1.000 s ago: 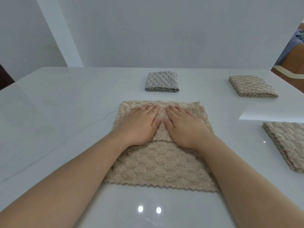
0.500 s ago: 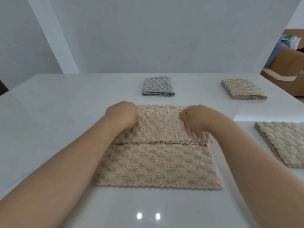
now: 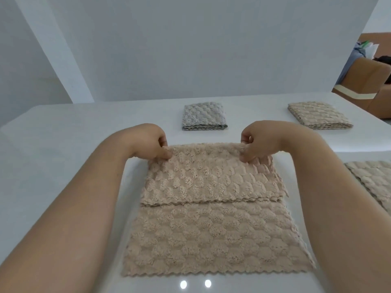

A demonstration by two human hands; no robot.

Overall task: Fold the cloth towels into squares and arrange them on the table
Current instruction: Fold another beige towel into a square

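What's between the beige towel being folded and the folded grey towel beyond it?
Nothing. In the head view, only a bare strip of white table separates the beige towel from the grey towel.

Four towels on one surface (image 3: 63,149): three beige, one grey. Beige ones: half-folded towel (image 3: 211,235) at 6 o'clock, folded beige towel (image 3: 318,115) at 1 o'clock, cut-off beige towel (image 3: 372,176) at 3 o'clock; grey towel (image 3: 203,119) at 12 o'clock. Two hands: left hand (image 3: 148,142), right hand (image 3: 262,140).

A brown armchair (image 3: 364,81) stands well beyond and right of the right grip (image 3: 259,142), clothes (image 3: 359,50) heaped on top; a pale wall (image 3: 211,49) rises behind.
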